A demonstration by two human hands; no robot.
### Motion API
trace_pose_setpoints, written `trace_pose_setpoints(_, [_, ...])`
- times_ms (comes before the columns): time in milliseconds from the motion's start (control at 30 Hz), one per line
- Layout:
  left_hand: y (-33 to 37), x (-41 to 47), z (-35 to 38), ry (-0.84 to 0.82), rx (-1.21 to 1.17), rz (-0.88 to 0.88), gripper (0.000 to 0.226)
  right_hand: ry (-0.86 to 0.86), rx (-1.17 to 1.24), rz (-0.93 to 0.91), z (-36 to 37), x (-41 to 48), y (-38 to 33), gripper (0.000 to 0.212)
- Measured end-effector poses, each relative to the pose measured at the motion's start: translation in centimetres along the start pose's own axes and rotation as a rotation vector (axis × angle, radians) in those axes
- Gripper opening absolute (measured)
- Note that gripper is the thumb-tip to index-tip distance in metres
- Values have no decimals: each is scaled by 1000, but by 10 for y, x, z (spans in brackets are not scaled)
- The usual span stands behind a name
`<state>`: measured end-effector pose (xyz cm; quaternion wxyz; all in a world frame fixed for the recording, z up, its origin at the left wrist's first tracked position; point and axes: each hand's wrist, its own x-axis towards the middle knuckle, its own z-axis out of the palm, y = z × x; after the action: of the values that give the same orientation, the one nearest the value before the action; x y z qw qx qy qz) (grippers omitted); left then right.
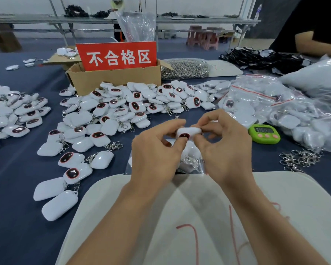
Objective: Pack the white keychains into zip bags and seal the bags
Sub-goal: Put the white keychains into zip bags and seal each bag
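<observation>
You hold one small white rounded plastic keychain with a dark, red-rimmed face [188,132] between both hands, lifted just above the blue-covered worktop [17,217]. Your left hand [155,155] pinches its left end and your right hand [225,150] pinches its right end, so each grip is closed on the keychain, not spread.

Directly below it lies a clear plastic zip bag [193,165] with metal clasps and something white showing inside (how many pieces it holds, and whether its mouth is open, I cannot tell, since your hands cover most of it). The bag sits at the far edge of the white cloth mat [180,217].

The step in hand looks like loading: this piece is headed for the bag, and sealing is not yet done. The next move likely calls for one hand to let go and spread the bag's mouth while the other slides the keychain in, clasp tucked clear of the zip strip. The heap of loose white keychains [122,108] beyond your hands, set against the filled red-striped bags [266,104] to your right, suggests plenty remains.
</observation>
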<state>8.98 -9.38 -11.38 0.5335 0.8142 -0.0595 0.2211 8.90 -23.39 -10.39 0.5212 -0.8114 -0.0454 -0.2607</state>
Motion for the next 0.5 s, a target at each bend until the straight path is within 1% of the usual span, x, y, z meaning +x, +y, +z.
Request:
trace_pose_setpoints(33, [0,-1,-1,-14,37,38,49,-2,33,22,0,1,1,33])
trace_pose_setpoints(100, [0,-4,-3,-56,119,152,73,-20,211,128,-1,3,1,29])
trace_pose_setpoints(133, [0,-4,-3,-69,124,190,76,-43,307,195,-2,3,1,26])
trace_pose_setpoints(200, [-1,-2,-4,-56,93,165,67,-104,420,284,-5,6,1,20])
trace_pose_setpoints(267, [-3,0,-3,-35,76,117,50,-134,453,301,-7,9,1,16])
trace_pose_setpoints(367, [-1,1,-2,2,92,113,16,-148,435,313,-7,12,1,25])
trace_pose_setpoints(400, [-1,2,-2,11,102,101,15,-167,436,333,-6,13,0,28])
trace_pose_setpoints(433, [-3,2,-1,14,101,83,21,-190,443,350,-6,13,0,28])
trace_pose_setpoints(467, [-4,3,-1,6,90,66,25,-212,459,363,-7,12,-1,25])
trace_pose_setpoints(500, [-5,4,-1,-8,70,51,26,-232,469,369,-7,12,-1,16])
